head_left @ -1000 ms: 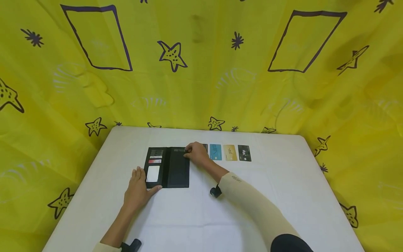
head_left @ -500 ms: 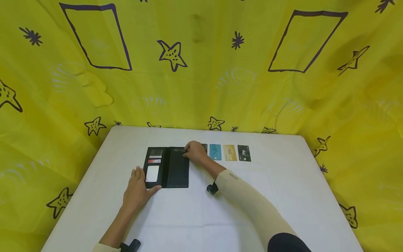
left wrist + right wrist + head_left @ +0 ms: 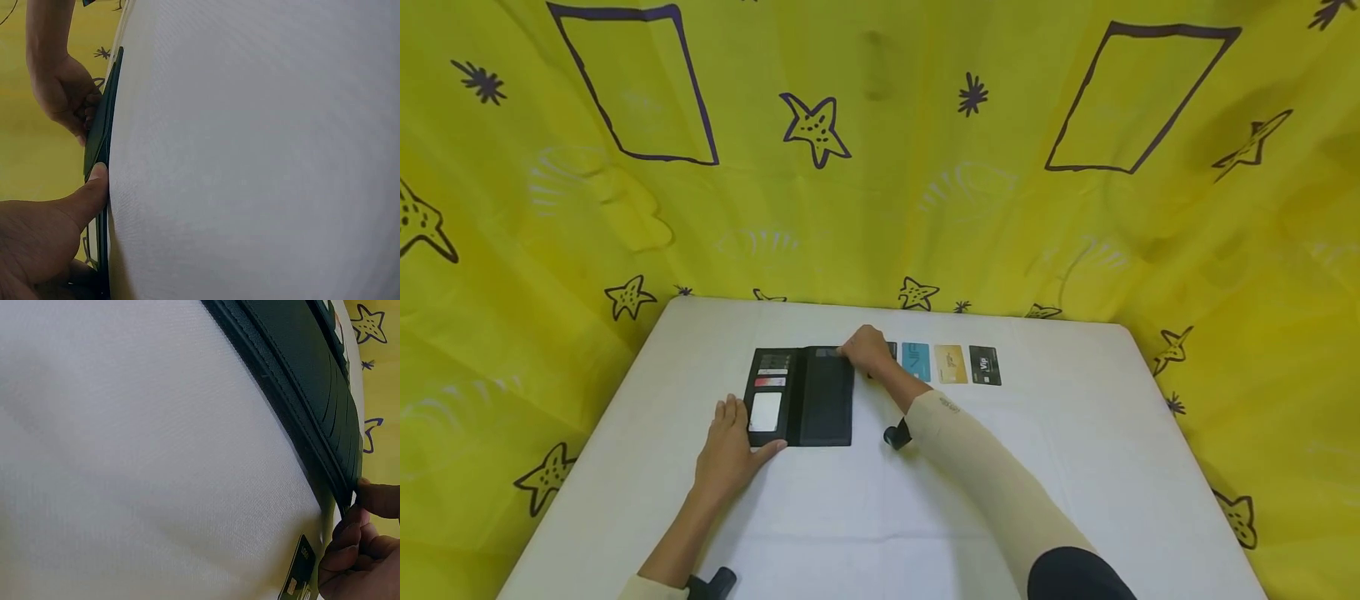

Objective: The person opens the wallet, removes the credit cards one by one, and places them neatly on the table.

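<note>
A black wallet (image 3: 826,408) lies spread open on the white table, its left half showing card slots and a white window (image 3: 765,412). My left hand (image 3: 727,450) rests along its left edge with straight fingers; the thumb (image 3: 94,190) touches the bottom edge, as the left wrist view shows. At the upper right corner my right hand (image 3: 868,348) pinches the wallet's edge. In the right wrist view, the thumb (image 3: 378,499) is on the wallet's inner side and the curled fingers (image 3: 344,550) are below it. Whether a card is also between them cannot be seen.
Right of the wallet is a row of cards: a dark one (image 3: 892,350) partly hidden by my right hand, a blue one (image 3: 916,361), a gold one (image 3: 951,364) and a black one (image 3: 985,365). A yellow patterned curtain (image 3: 880,208) hangs behind the table (image 3: 880,517).
My right hand has shifted slightly upward at the wallet's upper right corner, and its wrist has turned. That corner looks slightly raised. The left hand keeps its place.
</note>
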Demonstrator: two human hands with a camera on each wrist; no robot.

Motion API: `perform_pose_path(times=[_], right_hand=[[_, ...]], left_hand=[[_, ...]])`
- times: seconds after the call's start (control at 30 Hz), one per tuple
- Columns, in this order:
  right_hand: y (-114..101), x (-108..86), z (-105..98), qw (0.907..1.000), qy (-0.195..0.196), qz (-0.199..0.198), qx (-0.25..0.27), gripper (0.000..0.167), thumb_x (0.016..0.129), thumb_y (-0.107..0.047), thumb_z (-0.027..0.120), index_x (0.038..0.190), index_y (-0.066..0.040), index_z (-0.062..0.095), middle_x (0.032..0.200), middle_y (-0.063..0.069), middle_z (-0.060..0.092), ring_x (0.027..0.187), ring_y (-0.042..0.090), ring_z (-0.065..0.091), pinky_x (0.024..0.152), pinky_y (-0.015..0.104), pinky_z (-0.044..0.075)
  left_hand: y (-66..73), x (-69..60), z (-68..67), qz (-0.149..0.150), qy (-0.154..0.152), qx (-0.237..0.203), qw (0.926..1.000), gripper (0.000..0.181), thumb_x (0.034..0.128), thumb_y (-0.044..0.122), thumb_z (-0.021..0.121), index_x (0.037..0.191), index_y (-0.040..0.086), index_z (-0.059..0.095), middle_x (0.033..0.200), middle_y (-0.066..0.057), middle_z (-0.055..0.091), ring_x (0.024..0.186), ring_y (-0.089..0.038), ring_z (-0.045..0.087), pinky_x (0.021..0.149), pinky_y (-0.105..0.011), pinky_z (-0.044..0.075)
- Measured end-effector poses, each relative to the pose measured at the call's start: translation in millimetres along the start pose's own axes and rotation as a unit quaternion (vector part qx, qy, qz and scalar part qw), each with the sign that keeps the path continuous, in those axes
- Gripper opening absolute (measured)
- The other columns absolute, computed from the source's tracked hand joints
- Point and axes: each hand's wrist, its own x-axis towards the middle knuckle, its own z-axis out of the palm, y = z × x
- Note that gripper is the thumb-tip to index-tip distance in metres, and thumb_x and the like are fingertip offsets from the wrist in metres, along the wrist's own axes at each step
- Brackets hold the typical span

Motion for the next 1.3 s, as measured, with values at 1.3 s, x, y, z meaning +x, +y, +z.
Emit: perform_pose_path(times=[1.3], right_hand=[[-3.8, -4.9, -4.9, 0.9432, 0.118, 0.004, 0.311, 0.012, 0.098, -0.003, 0.075, 0.107, 0.003, 0.08, 0.1, 0.014, 0.076, 0.078, 0.016, 0.067, 0.065, 0.026, 0.056]], left_hand=[[3.0, -0.5, -0.4, -0.005, 0.006, 0.002, 1.0, 0.107, 0.0881, 0.038, 0.086, 0.154, -0.022, 0.026, 0.165, -0.04, 0.016, 0.153, -0.056, 0.012, 0.112, -0.069, 0.035]])
